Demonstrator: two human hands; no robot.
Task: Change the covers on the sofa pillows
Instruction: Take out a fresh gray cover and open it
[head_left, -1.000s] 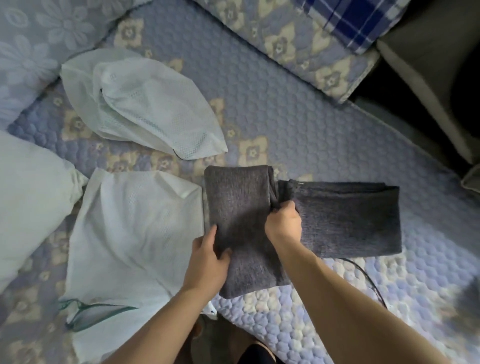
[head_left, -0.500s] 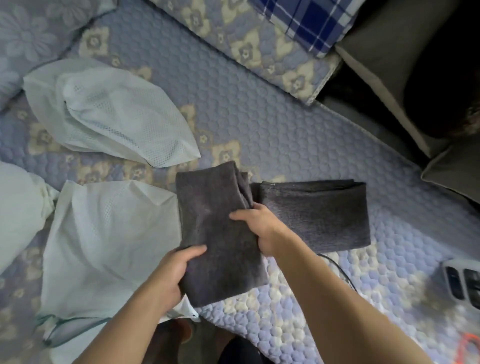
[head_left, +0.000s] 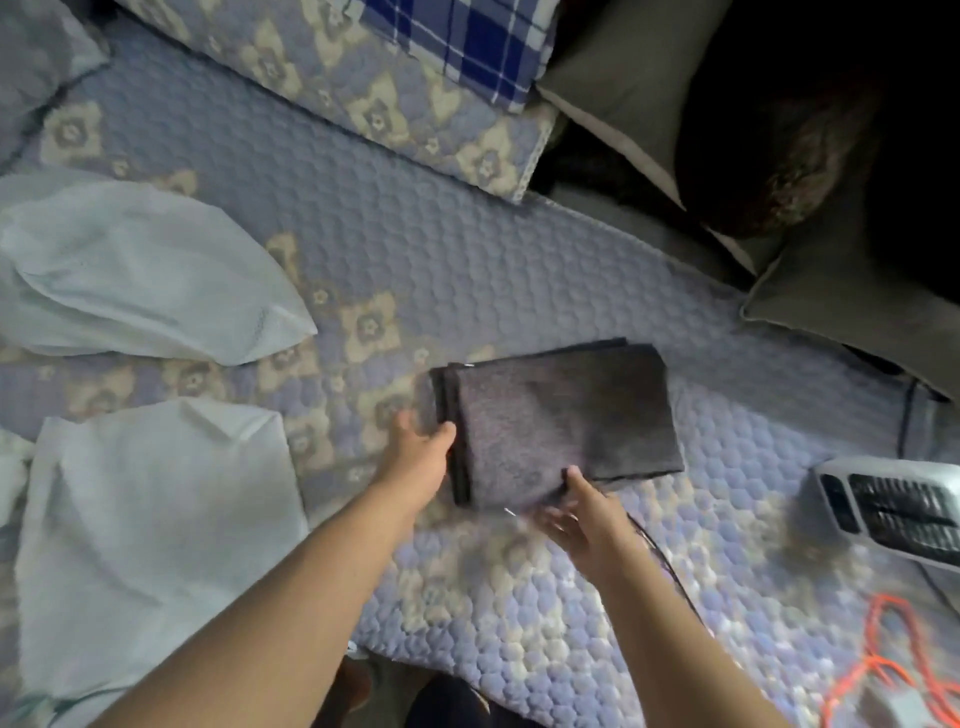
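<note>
On a quilted lilac sofa cover (head_left: 519, 249), a folded dark grey pillow cover (head_left: 561, 421) lying flat. Left hand (head_left: 421, 457) touching its left edge, right hand (head_left: 582, 514) at its near edge, fingers of both loosely spread, gripping nothing. Two white mesh covers (head_left: 150, 509) to the left.

Head-worn view looks steeply down, close over the sofa seat (head_left: 519, 270).

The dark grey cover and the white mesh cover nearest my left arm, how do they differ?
The dark grey cover is folded into a thick, layered rectangle; the white mesh cover lies spread out flat with a turned-down corner. The grey one is dense and opaque, the white one pale and netted. The left hand and right hand touch only the grey one. Both rest on the quilted sofa cover.
</note>
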